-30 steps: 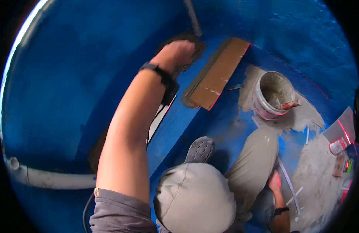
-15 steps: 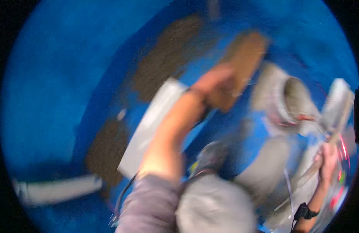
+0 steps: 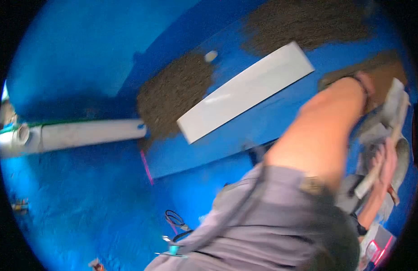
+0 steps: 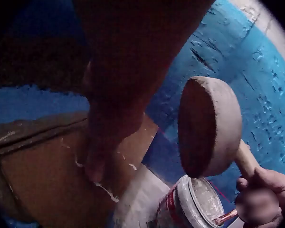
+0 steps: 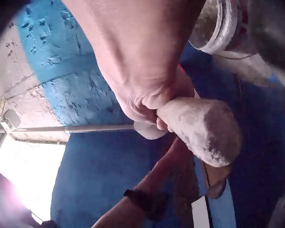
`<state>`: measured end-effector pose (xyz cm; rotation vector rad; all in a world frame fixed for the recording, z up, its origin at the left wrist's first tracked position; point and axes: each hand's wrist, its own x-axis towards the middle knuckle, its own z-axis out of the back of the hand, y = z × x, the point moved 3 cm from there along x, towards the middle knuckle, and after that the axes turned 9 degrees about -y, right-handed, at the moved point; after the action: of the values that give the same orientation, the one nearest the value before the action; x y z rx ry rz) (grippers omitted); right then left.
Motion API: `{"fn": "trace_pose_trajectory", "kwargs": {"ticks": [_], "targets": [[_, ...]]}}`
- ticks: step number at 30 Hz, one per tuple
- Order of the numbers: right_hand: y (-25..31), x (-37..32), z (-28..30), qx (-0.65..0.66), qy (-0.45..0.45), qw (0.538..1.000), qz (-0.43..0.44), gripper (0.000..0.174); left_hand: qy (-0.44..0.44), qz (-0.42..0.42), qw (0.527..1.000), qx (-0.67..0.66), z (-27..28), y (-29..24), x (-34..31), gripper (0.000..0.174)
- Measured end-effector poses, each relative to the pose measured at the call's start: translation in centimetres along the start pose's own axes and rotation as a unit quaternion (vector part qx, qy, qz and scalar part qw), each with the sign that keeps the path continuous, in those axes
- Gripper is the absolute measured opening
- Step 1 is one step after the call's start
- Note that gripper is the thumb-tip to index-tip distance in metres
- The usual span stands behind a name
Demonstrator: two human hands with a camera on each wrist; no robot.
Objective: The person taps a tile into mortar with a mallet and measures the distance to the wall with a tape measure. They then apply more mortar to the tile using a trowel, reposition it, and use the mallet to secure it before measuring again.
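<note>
My left hand point(image 3: 367, 86) is over a brown tile point(image 3: 387, 77) bedded on grey mortar. In the left wrist view that hand point(image 4: 102, 147) reaches down with its fingertips against the brown face of the tile point(image 4: 47, 166). My right hand point(image 3: 387, 165) grips the wooden handle of a mallet point(image 3: 394, 106) at the right edge of the head view. The mallet's broad round head point(image 4: 225, 123) stands raised beside the tile in the left wrist view. From the right wrist view, the thick, whitish butt end of the handle point(image 5: 194, 123) sticks out of the right hand point(image 5: 147, 95).
A white tile point(image 3: 249, 92) lies on the blue ledge point(image 3: 204, 156) between patches of mortar point(image 3: 177, 90). A white pipe point(image 3: 91, 132) runs at the left. A bucket point(image 4: 168, 206) with a red-handled tool in it stands below the mallet. A cable point(image 3: 172, 217) lies low.
The head view has swung left, bringing the white tile and pipe into fuller view. My left hand has gone from the mortar to the brown tile. My right hand has come up with the mallet.
</note>
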<state>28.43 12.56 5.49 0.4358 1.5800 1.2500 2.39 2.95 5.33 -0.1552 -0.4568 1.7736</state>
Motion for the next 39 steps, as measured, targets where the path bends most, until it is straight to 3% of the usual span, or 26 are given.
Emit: {"fn": "trace_pose_trajectory", "kwargs": {"ticks": [2, 3, 5, 7, 8, 11, 13, 17, 20, 22, 25, 29, 31, 39], "targets": [[-0.8, 2.1, -0.9, -0.043, 0.033, 0.998, -0.008, 0.022, -0.016, 0.006, 1.000, -0.018, -2.2, 0.7, 1.0, 0.028], [0.3, 0.8, -2.9, 0.011, 0.027, 0.999, -0.019, 0.024, -0.025, 0.008, 0.999, -0.031, -3.7, 0.6, 2.2, 0.027], [0.7, 1.8, -4.7, 0.115, 0.129, 0.983, -0.062, 0.019, -0.040, 0.037, 0.997, -0.061, -7.0, 2.9, 0.5, 0.026], [0.6, 2.7, -6.1, 0.201, 0.162, 0.961, -0.093, 0.017, 0.040, 0.020, 0.999, 0.010, -5.5, 2.2, 1.2, 0.034], [1.1, 2.4, -6.9, 0.198, 0.135, 0.967, -0.086, 0.019, 0.079, 0.007, 0.996, 0.044, -4.7, 1.7, 1.4, 0.041], [2.0, 3.6, -9.6, 0.238, 0.132, 0.958, -0.090, 0.019, 0.021, -0.043, 0.994, 0.094, -6.0, 2.3, 1.0, 0.061], [1.9, 5.2, -10.9, 0.267, 0.165, 0.945, -0.092, 0.022, 0.097, -0.014, 0.992, 0.080, -5.4, 2.1, 0.9, 0.067], [4.2, 5.1, -11.3, 0.275, 0.197, 0.940, -0.042, 0.021, 0.057, -0.017, 0.991, 0.117, -3.6, 0.3, 0.7, 0.072], [4.1, 6.2, -11.8, 0.296, 0.192, 0.935, -0.044, 0.022, 0.105, 0.006, 0.989, 0.099, -3.5, 0.4, 0.3, 0.073], [3.7, 6.8, -12.0, 0.303, 0.180, 0.935, -0.050, 0.021, 0.130, 0.015, 0.987, 0.088, -3.7, 0.6, 0.3, 0.084], [3.8, 7.6, -12.2, 0.307, 0.173, 0.934, -0.047, 0.021, 0.141, 0.041, 0.989, 0.028, -4.0, 1.6, 0.6, 0.077], [3.1, 7.1, -12.0, 0.314, 0.187, 0.929, -0.058, 0.021, 0.171, 0.043, 0.983, 0.056, -3.5, 0.7, 0.6, 0.078], [2.4, 7.6, -12.4, 0.315, 0.199, 0.925, -0.076, 0.021, 0.159, 0.052, 0.984, 0.053, -3.0, 0.4, 0.6, 0.102], [3.0, 7.2, -11.9, 0.305, 0.197, 0.929, -0.069, 0.021, 0.167, 0.048, 0.985, -0.002, -3.4, 0.8, 0.6, 0.099]]}}
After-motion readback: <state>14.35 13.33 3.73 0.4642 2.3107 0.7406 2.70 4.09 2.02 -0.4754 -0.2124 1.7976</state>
